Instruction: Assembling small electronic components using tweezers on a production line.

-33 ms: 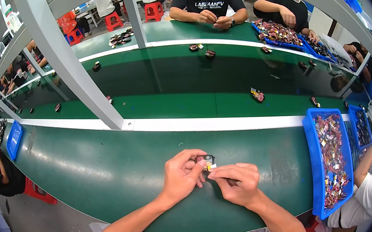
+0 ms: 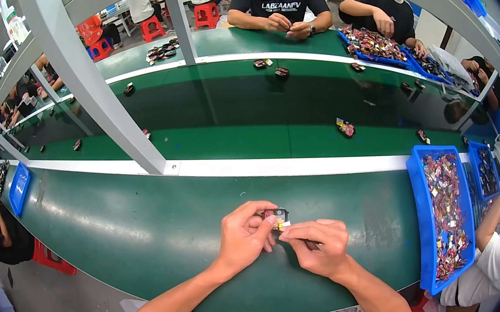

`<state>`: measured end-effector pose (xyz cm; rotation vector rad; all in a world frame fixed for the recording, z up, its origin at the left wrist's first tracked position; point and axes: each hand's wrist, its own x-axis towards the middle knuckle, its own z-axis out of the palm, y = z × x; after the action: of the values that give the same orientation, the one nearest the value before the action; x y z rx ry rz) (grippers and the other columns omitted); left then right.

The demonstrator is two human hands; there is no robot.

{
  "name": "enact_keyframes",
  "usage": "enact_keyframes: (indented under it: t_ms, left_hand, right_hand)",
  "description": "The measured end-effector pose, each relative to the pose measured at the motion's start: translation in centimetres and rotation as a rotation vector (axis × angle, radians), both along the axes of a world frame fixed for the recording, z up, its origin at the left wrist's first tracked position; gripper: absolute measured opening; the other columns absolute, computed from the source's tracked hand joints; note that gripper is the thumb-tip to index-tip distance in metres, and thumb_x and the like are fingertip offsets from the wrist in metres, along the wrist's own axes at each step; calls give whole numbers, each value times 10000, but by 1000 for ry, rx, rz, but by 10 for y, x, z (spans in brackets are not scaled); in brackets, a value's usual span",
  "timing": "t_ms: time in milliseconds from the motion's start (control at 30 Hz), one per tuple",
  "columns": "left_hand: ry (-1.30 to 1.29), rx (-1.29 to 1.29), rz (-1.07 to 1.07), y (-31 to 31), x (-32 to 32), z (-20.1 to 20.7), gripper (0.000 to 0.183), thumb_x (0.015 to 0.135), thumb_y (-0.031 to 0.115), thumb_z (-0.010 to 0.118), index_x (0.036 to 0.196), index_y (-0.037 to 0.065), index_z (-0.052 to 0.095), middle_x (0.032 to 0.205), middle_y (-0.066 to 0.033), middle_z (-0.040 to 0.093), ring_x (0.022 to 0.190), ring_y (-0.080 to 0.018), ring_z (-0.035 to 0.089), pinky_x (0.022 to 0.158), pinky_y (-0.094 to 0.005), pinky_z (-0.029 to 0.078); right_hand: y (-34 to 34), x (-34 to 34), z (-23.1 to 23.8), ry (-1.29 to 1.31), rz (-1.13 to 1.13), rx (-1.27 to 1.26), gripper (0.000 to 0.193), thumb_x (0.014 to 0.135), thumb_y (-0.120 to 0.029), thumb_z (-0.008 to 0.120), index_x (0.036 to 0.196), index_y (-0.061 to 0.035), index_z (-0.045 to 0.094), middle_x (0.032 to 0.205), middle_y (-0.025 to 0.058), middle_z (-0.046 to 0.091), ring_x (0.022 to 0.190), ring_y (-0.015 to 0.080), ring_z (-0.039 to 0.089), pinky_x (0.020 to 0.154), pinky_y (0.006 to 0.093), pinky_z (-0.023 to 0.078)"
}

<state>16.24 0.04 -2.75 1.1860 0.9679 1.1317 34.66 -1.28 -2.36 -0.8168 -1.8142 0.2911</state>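
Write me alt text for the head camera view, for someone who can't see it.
A person's left hand and right hand together pinch a small dark component with a yellow tag over a long green workbench. To the right sits a blue plastic tray of small reddish parts; other seated people work around the bench.

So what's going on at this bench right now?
A person seated at a green workbench holds a small dark part between both hands: the left hand pinches it from the left, the right hand works at it from the right, just above the bench. A blue tray of small reddish pieces sits to the right. Other people work at the far side.
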Motion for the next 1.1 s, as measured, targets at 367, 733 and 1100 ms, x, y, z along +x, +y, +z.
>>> enact_keyframes:
  t_ms: [367,733,1100]
  left_hand:
    - [92,-5,145,68,-1,11,171,977,-5,588,1118,-98,606,880,-129,644,575,-188,675,450,-298,544]
    - [1168,555,821,189,-5,7,156,895,124,691,1005,14,691,968,-193,639,848,-415,657,774,-476,532]
    - [1000,511,95,188,141,1,472,766,465,833,826,13,710,918,-160,692,850,-334,696,729,-450,550]
  right_hand:
    - [3,3,9,82,-97,17,161,731,17,821,841,-77,750,829,53,767,617,145,697,477,244,428]
    - [9,4,-10,37,-80,93,142,763,-62,832,875,-97,751,863,13,760,588,154,670,487,260,464]
    - [6,5,-9,17,-76,78,137,763,-56,821,870,-91,744,860,13,755,569,169,652,491,268,468]
